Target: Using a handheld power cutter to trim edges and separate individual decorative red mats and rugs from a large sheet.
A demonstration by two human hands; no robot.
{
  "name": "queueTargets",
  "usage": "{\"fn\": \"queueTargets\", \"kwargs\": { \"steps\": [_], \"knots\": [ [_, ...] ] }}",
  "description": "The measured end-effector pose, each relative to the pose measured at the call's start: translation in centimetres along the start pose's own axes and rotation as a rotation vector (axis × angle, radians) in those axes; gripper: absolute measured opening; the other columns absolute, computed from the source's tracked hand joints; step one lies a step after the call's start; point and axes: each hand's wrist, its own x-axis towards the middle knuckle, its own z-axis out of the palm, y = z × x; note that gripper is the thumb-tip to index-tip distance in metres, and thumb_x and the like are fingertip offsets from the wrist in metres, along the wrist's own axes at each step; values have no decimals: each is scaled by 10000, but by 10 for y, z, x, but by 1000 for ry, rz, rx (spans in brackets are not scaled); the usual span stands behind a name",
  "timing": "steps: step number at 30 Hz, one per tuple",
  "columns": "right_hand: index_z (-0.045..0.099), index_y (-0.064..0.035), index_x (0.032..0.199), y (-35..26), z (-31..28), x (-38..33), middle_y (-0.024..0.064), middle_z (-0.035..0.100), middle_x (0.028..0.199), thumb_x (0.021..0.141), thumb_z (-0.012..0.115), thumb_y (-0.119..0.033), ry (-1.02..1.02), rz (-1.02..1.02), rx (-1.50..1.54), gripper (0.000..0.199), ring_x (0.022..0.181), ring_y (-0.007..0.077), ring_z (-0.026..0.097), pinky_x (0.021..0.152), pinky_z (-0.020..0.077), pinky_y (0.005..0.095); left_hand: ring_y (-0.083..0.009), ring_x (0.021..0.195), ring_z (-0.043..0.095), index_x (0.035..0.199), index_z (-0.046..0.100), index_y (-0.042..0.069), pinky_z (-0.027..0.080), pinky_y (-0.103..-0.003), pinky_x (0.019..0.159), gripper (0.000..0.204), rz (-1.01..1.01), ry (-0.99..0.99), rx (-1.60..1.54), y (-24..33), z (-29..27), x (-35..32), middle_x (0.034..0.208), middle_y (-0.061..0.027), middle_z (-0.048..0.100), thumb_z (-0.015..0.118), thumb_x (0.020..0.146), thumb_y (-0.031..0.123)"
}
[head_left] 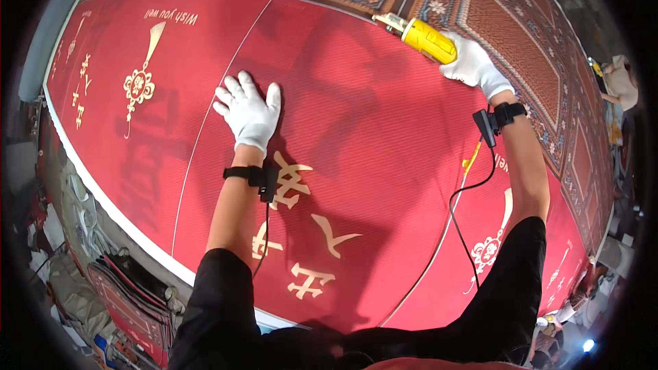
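A large red mat (329, 96) with gold printed figures lies spread out below me. My left hand (249, 115), in a white glove, presses flat on it, fingers spread, beside a thin pale line that crosses the mat. In a matching glove, my right hand (469, 63) grips a yellow handheld electric cutter (429, 40) by its body. The cutter's metal head (392, 23) points left, at the mat's far edge where it meets a brown patterned carpet (507, 27). A cord with a yellow section (469, 162) trails over the mat toward me.
Black straps with small devices sit on both wrists, with thin cables hanging down. At lower left, folded red mats (137, 305) are stacked beside the work surface, among scraps and cloth. Another person (620, 82) is at the far right, near another yellow tool.
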Motion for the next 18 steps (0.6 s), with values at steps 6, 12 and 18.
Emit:
{"fn": "queueTargets", "kwargs": {
  "steps": [6, 12, 18],
  "knots": [
    [535, -96, 1268, -47, 18, 44, 221, 661, 1062, 691, 693, -235, -33, 40, 25, 613, 1002, 376, 634, 868, 506, 388, -519, 1406, 152, 1481, 257, -21, 104, -624, 1128, 835, -21, -125, -39, 2, 15, -1, 1521, -309, 221, 357, 930, 599],
    [530, -94, 1272, -70, 35, 94, 224, 661, 1049, 676, 693, -249, 10, -23, -6, 637, 998, 389, 630, 869, 503, 395, -523, 1407, 142, 1469, 283, -32, 83, -632, 1127, 839, -17, -146, -94, 5, 9, -1, 1519, -315, 222, 391, 914, 588],
    [526, -65, 1273, -127, 40, 142, 246, 654, 1047, 665, 685, -248, -57, -28, 0, 654, 1007, 396, 625, 880, 498, 400, -531, 1406, 132, 1462, 290, -43, 76, -639, 1125, 841, -27, -179, -170, -4, 3, 4, 1516, -324, 219, 422, 906, 574]
  ]
}}
